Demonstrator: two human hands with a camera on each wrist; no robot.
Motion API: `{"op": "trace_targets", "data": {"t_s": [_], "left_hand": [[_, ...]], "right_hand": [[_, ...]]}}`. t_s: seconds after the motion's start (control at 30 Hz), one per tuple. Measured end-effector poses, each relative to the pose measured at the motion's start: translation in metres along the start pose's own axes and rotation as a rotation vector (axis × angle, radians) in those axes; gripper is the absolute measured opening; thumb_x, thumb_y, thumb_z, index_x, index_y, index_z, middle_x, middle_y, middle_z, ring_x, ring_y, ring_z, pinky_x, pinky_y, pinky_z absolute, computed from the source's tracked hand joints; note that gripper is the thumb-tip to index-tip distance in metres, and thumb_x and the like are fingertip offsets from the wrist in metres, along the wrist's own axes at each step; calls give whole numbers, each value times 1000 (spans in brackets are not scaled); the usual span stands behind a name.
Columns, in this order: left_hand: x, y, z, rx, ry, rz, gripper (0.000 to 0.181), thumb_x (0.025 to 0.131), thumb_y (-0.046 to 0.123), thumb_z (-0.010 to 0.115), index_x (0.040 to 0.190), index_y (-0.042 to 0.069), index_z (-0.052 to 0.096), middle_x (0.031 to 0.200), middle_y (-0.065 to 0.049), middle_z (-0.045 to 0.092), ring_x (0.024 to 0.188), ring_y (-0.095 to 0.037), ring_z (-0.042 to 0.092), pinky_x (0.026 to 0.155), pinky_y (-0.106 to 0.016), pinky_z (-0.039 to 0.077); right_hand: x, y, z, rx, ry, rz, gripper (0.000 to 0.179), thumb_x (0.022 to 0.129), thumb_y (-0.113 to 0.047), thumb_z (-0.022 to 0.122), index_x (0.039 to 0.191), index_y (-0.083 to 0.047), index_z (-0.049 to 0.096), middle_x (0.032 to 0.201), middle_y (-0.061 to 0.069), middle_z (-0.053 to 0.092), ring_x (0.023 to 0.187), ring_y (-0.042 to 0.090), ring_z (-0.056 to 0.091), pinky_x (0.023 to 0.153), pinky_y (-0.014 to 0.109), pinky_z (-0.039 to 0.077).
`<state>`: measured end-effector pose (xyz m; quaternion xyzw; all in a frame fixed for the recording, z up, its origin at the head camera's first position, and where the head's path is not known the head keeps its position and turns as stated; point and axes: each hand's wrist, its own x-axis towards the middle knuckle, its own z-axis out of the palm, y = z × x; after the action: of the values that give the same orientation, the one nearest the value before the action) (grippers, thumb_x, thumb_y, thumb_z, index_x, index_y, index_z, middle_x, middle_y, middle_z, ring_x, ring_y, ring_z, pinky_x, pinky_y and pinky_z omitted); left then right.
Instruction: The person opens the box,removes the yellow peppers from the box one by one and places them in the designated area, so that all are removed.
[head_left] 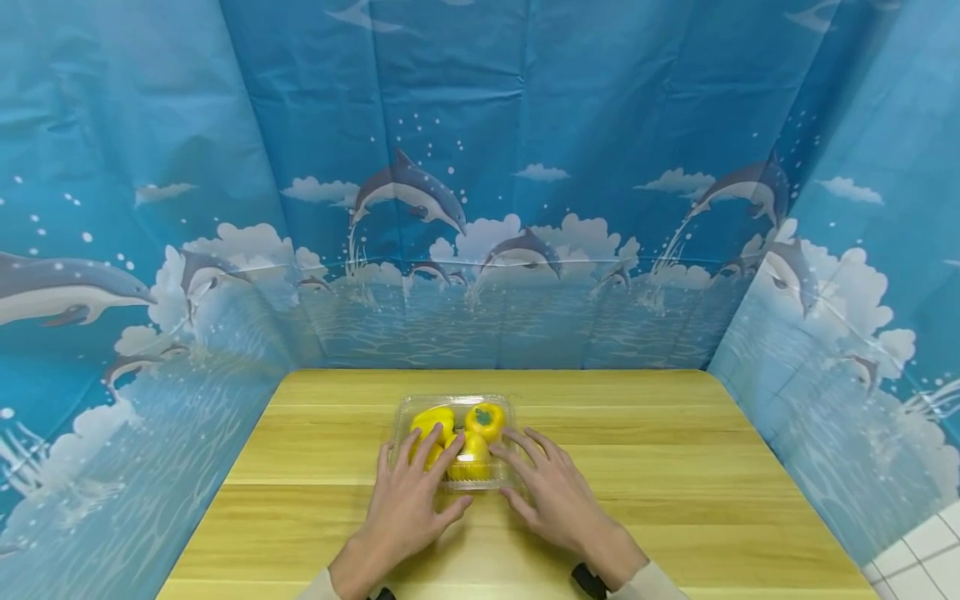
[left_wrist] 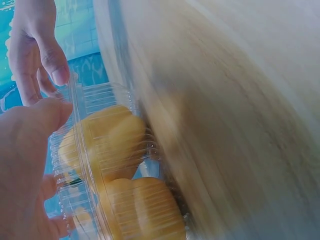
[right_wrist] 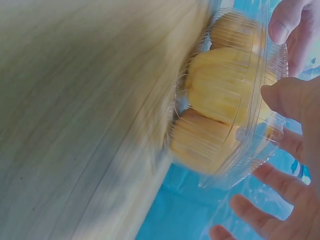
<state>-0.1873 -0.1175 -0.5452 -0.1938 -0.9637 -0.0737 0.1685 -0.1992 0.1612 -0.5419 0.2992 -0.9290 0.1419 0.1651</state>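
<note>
Currently my left hand (head_left: 411,504) is over the clear box (head_left: 480,484), right hand (head_left: 557,492) by its right edge, fingers spread loosely. Box sits on the table (head_left: 660,483); yellow peppers (head_left: 485,422) inside, left ones partly hidden behind my fingers.

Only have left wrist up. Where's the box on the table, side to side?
Observer: In the head view, the box sits nearer the left edge of the table than the right.
Operator: What faces up inside?
Observer: The back-right pepper has its green stem upward.
Operator: Other side: closed up or spread?
Observer: Right hand is spread, its fingers apart in the right wrist view.
</note>
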Motion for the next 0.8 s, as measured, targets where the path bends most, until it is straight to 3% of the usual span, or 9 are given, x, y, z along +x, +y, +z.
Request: {"op": "trace_targets", "data": {"t_s": [0.23,0.43,0.8], "left_hand": [[-1,4,0,3,20,16,89,102,70,79,179,36,49,183,-10,51,164,-48,52,128,-84,42],[-3,7,1,-8,38,40,88,102,69,81,177,36,51,181,-9,55,160,-46,56,124,-79,46],[-9,10,0,-105,68,21,79,105,56,83,172,22,60,181,-13,54,161,-36,58,125,-68,48]], "right_hand": [[-4,0,-3,-1,-7,27,58,112,-42,81,166,-30,64,177,9,58,159,46,58,122,72,57],[-8,1,-5,-26,52,7,55,107,-37,87,159,-27,70,170,11,63,150,45,64,117,70,61],[-17,9,-10,-42,70,10,52,105,-42,89,153,-29,73,166,7,67,145,41,67,114,69,63]]}}
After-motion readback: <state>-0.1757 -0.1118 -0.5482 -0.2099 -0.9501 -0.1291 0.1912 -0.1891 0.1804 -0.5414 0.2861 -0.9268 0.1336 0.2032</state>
